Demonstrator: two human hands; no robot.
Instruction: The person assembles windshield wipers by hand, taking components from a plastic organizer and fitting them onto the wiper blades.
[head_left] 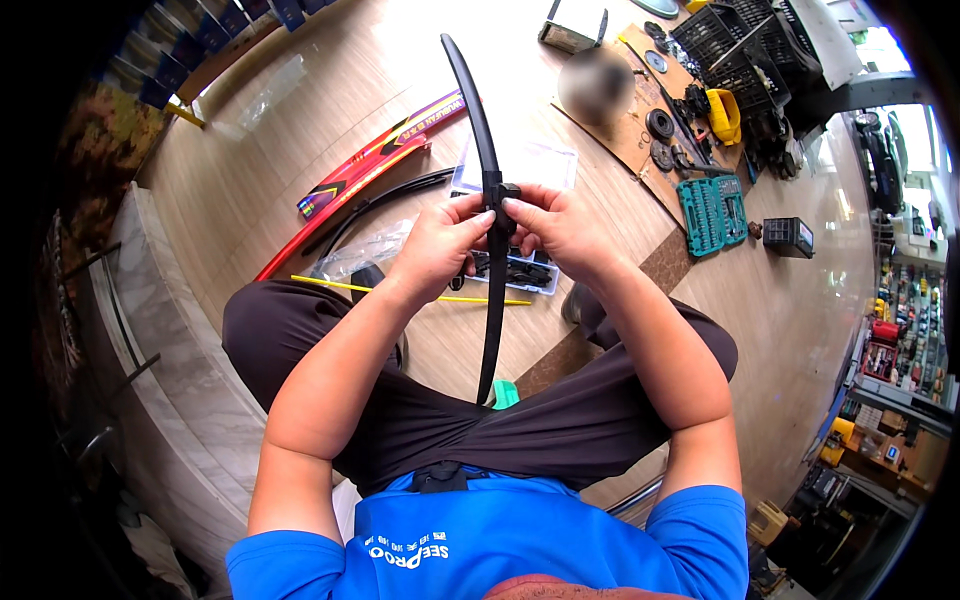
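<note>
A long black wiper blade (482, 118) stands lengthwise before me, its lower end reaching down to my lap. My left hand (445, 243) is closed round its middle from the left, thumb against the black connector (508, 192). From the other side my right hand (558, 230) pinches the same connector between thumb and fingers. Below my hands lies a clear plastic case (545, 277) with small black parts in it, its lid (548, 163) folded open on the far side. The fingertips behind the blade are partly hidden.
Left of the blade lie red packaging sleeves (370, 165), a curved black strip (385, 192), a clear plastic bag (365, 250) and a thin yellow stick (330, 283). To the right are a teal tool case (712, 213), a dark box (788, 237), a cardboard sheet (632, 150) with parts, and black crates (735, 55).
</note>
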